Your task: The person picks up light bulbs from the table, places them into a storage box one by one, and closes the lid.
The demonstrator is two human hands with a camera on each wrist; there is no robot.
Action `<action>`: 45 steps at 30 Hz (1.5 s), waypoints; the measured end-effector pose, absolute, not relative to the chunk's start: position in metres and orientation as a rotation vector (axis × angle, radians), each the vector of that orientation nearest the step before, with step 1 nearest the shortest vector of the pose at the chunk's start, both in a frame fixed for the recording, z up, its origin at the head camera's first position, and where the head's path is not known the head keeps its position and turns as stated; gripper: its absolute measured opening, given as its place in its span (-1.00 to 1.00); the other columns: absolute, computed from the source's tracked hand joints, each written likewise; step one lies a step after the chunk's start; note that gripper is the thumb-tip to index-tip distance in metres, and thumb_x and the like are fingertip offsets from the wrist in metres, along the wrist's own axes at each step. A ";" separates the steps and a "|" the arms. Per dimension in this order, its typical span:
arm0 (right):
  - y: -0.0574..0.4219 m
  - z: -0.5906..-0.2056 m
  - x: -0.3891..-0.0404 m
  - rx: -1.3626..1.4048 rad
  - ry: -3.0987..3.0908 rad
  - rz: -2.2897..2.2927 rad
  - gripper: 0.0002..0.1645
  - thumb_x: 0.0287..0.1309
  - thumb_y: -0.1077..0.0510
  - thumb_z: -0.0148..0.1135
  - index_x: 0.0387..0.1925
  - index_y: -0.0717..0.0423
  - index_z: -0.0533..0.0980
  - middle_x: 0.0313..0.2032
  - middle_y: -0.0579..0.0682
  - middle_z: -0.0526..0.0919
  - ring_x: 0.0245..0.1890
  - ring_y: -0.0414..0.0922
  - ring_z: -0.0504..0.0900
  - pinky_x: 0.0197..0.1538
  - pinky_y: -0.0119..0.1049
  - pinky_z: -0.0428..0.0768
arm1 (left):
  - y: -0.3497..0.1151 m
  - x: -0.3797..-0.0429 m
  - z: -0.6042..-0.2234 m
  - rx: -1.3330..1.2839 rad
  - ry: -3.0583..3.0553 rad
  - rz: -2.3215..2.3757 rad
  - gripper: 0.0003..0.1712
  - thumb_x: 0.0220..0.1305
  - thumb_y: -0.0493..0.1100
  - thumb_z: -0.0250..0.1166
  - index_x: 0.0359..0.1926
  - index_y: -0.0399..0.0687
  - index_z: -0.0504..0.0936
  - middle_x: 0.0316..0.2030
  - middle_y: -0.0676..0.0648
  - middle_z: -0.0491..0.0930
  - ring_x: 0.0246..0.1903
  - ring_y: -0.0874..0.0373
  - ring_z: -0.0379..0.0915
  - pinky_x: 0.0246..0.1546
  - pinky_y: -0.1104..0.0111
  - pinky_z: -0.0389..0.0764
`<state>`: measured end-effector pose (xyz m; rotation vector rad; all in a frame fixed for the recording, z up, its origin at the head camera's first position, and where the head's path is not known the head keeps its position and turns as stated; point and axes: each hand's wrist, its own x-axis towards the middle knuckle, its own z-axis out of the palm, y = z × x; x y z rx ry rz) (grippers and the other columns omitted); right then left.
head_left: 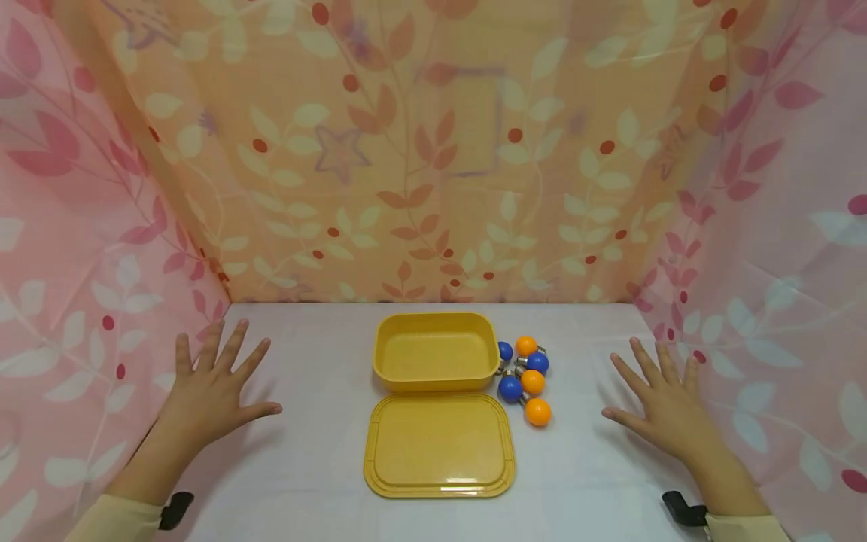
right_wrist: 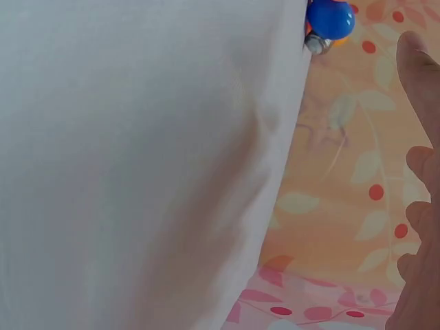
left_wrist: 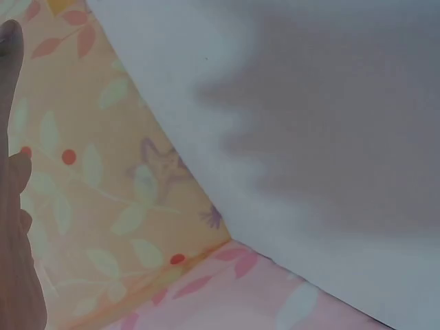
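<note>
My left hand (head_left: pixel 211 392) is held over the left side of the table with its fingers spread and nothing in it. On the opposite side my right hand (head_left: pixel 662 403) has the same spread pose, also holding nothing. Between them stands a yellow rectangular box (head_left: pixel 436 350), uncovered. Its flat yellow lid (head_left: pixel 439 446) lies right in front of it. Small light bulbs, some blue (head_left: pixel 510 388) and some orange (head_left: pixel 538 412), with silvery screw bases, lie in a cluster right of the box, nearest to my right hand. In the right wrist view a blue bulb (right_wrist: pixel 331 18) shows at the top.
A white-covered table (head_left: pixel 305 467) carries everything. Orange patterned cloth (head_left: pixel 420 150) hangs behind it, and pink patterned cloth closes off the left (head_left: pixel 81 226) and right (head_left: pixel 779 226) sides, close to both forearms. A black strap piece (head_left: pixel 684 510) shows at the right wrist.
</note>
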<state>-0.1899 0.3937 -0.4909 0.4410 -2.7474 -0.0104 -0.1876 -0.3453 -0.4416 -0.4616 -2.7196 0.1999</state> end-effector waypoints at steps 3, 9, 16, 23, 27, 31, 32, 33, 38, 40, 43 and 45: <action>0.391 -0.494 -0.193 0.446 -2.739 -0.007 0.24 -0.01 -0.58 0.32 0.61 -0.29 0.09 0.65 0.09 -0.14 0.62 0.20 -0.46 0.41 0.53 -0.57 | -0.341 -0.190 -0.441 -0.459 -2.722 0.202 0.32 -0.05 0.73 0.22 0.61 0.21 0.12 0.63 -0.25 -0.19 0.59 -0.22 -0.69 0.40 -0.43 -0.63; 0.384 -0.499 -0.194 0.476 -2.717 0.078 0.20 -0.01 -0.52 0.38 0.57 -0.18 0.21 0.63 0.12 -0.05 0.62 0.23 -0.42 0.43 0.45 -0.64 | -0.331 -0.195 -0.443 -0.464 -2.729 0.168 0.34 -0.02 0.75 0.17 0.65 0.28 -0.01 0.64 -0.23 -0.21 0.59 -0.22 -0.71 0.40 -0.41 -0.65; 0.376 -0.503 -0.195 0.463 -2.727 0.115 0.24 -0.01 -0.49 0.40 0.62 -0.27 0.10 0.62 0.14 -0.03 0.62 0.23 -0.42 0.42 0.42 -0.66 | -0.322 -0.203 -0.452 -0.476 -2.723 0.116 0.34 -0.03 0.74 0.19 0.63 0.18 0.08 0.65 -0.21 -0.32 0.59 -0.26 -0.68 0.37 -0.41 -0.70; 0.369 -0.504 -0.196 0.468 -2.718 0.176 0.19 -0.01 -0.47 0.42 0.58 -0.18 0.21 0.60 0.17 0.04 0.61 0.30 -0.27 0.44 0.44 -0.62 | -0.306 -0.209 -0.458 -0.460 -2.763 0.001 0.36 0.00 0.73 0.18 0.66 0.21 -0.04 0.65 -0.22 -0.33 0.58 -0.23 -0.74 0.38 -0.42 -0.67; 0.363 -0.502 -0.194 0.458 -2.725 0.241 0.17 0.00 -0.44 0.44 0.57 -0.20 0.21 0.59 0.17 0.07 0.59 0.35 -0.15 0.45 0.44 -0.59 | -0.294 -0.213 -0.461 -0.446 -2.801 -0.071 0.36 0.02 0.73 0.17 0.67 0.22 -0.10 0.64 -0.23 -0.34 0.58 -0.22 -0.77 0.40 -0.44 -0.60; 0.359 -0.504 -0.193 0.451 -2.726 0.303 0.18 0.00 -0.40 0.47 0.59 -0.23 0.19 0.58 0.18 0.10 0.59 0.34 -0.13 0.45 0.45 -0.57 | -0.282 -0.215 -0.460 -0.448 -2.832 -0.157 0.37 0.04 0.70 0.19 0.67 0.19 -0.11 0.64 -0.25 -0.34 0.57 -0.23 -0.77 0.40 -0.43 -0.61; 0.358 -0.505 -0.193 0.452 -2.725 0.318 0.18 0.00 -0.39 0.47 0.59 -0.23 0.19 0.58 0.18 0.10 0.59 0.34 -0.13 0.45 0.46 -0.56 | -0.280 -0.215 -0.460 -0.454 -2.838 -0.187 0.36 0.05 0.69 0.20 0.67 0.16 -0.11 0.64 -0.26 -0.34 0.57 -0.24 -0.77 0.40 -0.43 -0.62; 0.358 -0.505 -0.193 0.455 -2.726 0.336 0.18 0.01 -0.39 0.48 0.59 -0.23 0.18 0.58 0.18 0.10 0.59 0.34 -0.13 0.45 0.46 -0.56 | -0.277 -0.216 -0.459 -0.456 -2.844 -0.216 0.36 0.05 0.68 0.21 0.67 0.15 -0.11 0.64 -0.27 -0.34 0.57 -0.25 -0.76 0.40 -0.43 -0.62; 0.354 -0.510 -0.194 0.474 -2.722 0.427 0.17 0.03 -0.36 0.48 0.59 -0.22 0.18 0.59 0.18 0.10 0.56 0.39 -0.08 0.47 0.46 -0.53 | -0.265 -0.218 -0.462 -0.466 -2.861 -0.354 0.36 0.07 0.64 0.25 0.67 0.12 -0.11 0.63 -0.29 -0.33 0.58 -0.29 -0.68 0.40 -0.47 -0.54; 0.353 -0.511 -0.194 0.474 -2.725 0.458 0.16 0.04 -0.35 0.48 0.59 -0.21 0.18 0.59 0.18 0.10 0.56 0.39 -0.08 0.48 0.45 -0.51 | -0.261 -0.220 -0.464 -0.463 -2.868 -0.410 0.37 0.07 0.63 0.26 0.67 0.12 -0.12 0.64 -0.28 -0.33 0.59 -0.29 -0.66 0.40 -0.47 -0.51; 0.350 -0.512 -0.195 0.469 -2.734 0.496 0.16 0.05 -0.33 0.48 0.60 -0.21 0.17 0.59 0.18 0.09 0.57 0.38 -0.10 0.49 0.44 -0.50 | -0.253 -0.224 -0.468 -0.456 -2.878 -0.513 0.37 0.08 0.59 0.30 0.67 0.11 -0.14 0.64 -0.26 -0.35 0.59 -0.29 -0.64 0.42 -0.45 -0.50; 0.348 -0.512 -0.195 0.465 -2.743 0.525 0.16 0.06 -0.31 0.49 0.60 -0.21 0.16 0.59 0.18 0.09 0.57 0.38 -0.10 0.49 0.43 -0.49 | -0.248 -0.226 -0.470 -0.455 -2.887 -0.587 0.37 0.10 0.56 0.32 0.67 0.09 -0.16 0.64 -0.26 -0.35 0.59 -0.30 -0.62 0.42 -0.45 -0.48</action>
